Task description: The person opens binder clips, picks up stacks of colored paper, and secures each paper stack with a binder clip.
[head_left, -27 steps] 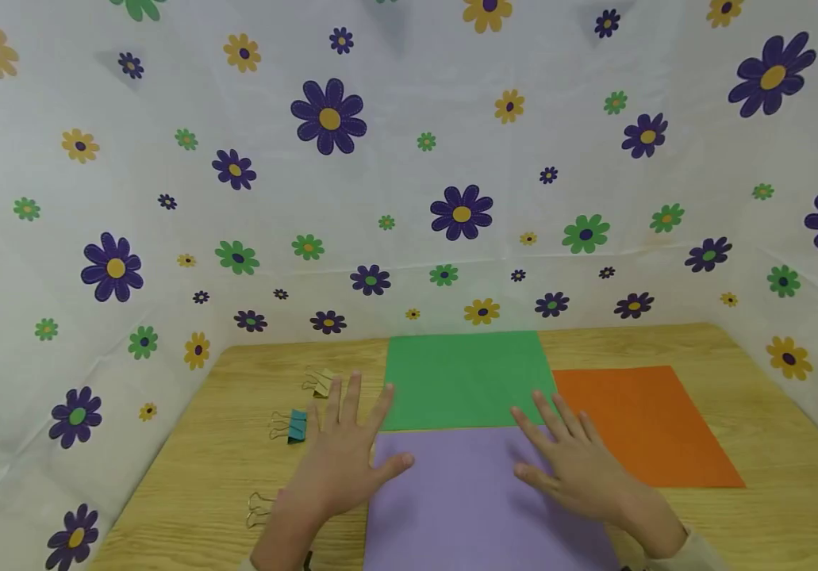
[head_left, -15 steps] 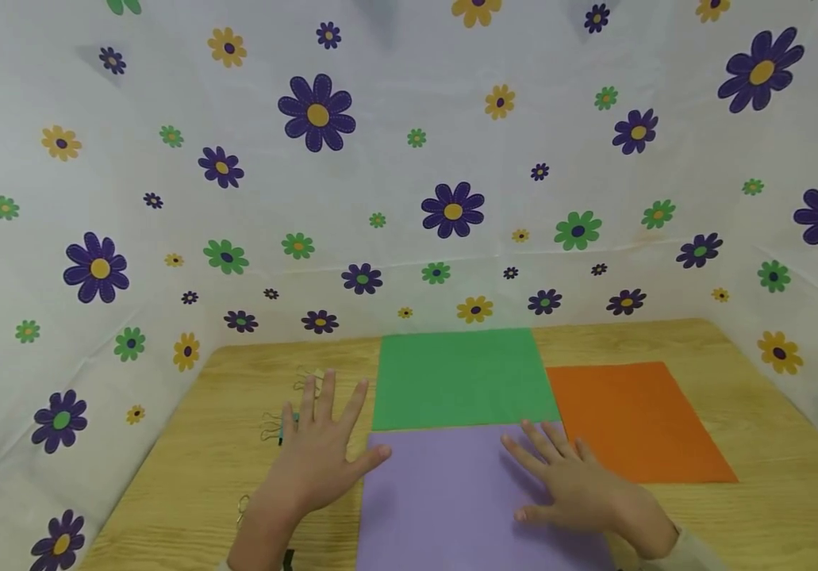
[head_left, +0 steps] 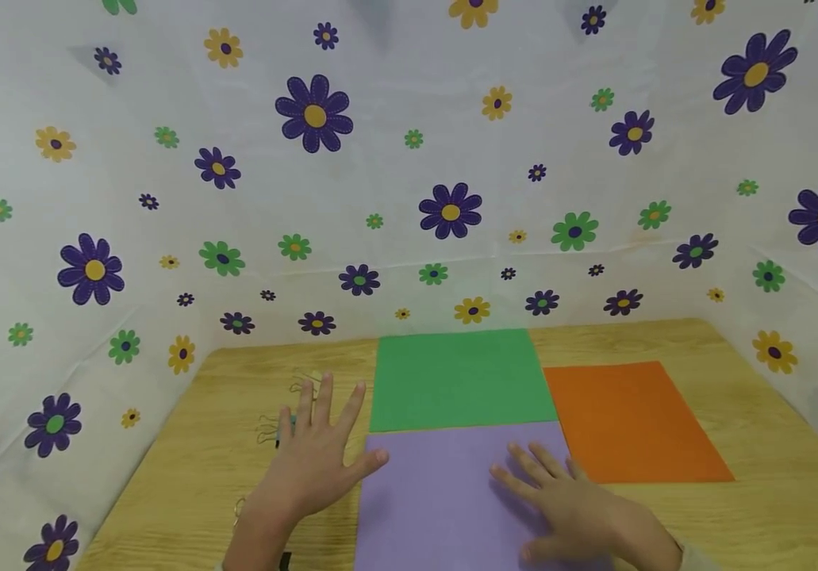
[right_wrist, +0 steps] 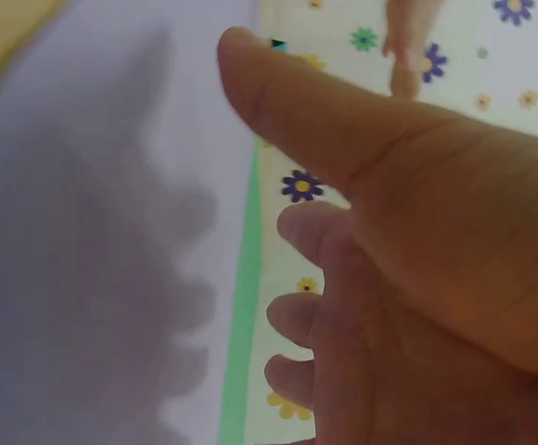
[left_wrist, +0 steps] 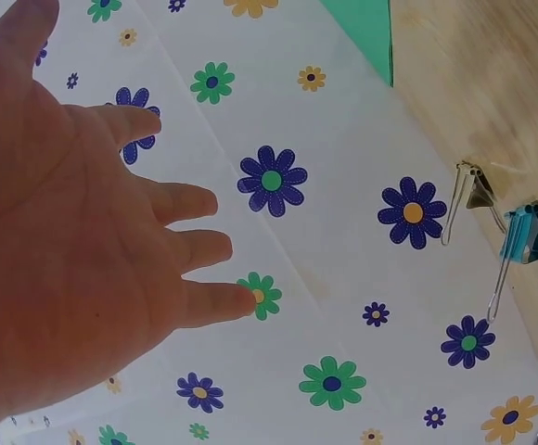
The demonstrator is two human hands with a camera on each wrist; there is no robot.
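My left hand (head_left: 316,468) is spread above the table, left of the purple sheet (head_left: 423,507), its palm bare in the left wrist view. My right hand (head_left: 569,507) hovers low over the right part of that sheet with fingers extended, casting a shadow on it; nothing is in it. Behind the purple sheet lies a green sheet (head_left: 462,381), and an orange sheet (head_left: 637,420) is at the right. Partly hidden behind my left fingers are a teal binder clip (left_wrist: 532,234) and a yellowish binder clip (left_wrist: 474,185).
Wire handles of another binder clip (head_left: 239,509) show beside my left wrist, with a small black object (head_left: 285,561) below. The wooden table (head_left: 173,476) is enclosed at the back and sides by a white flowered cloth (head_left: 394,174).
My right hand has come lower and slightly left over the purple sheet. My left hand has shifted left in view, still spread. The head view has turned slightly right.
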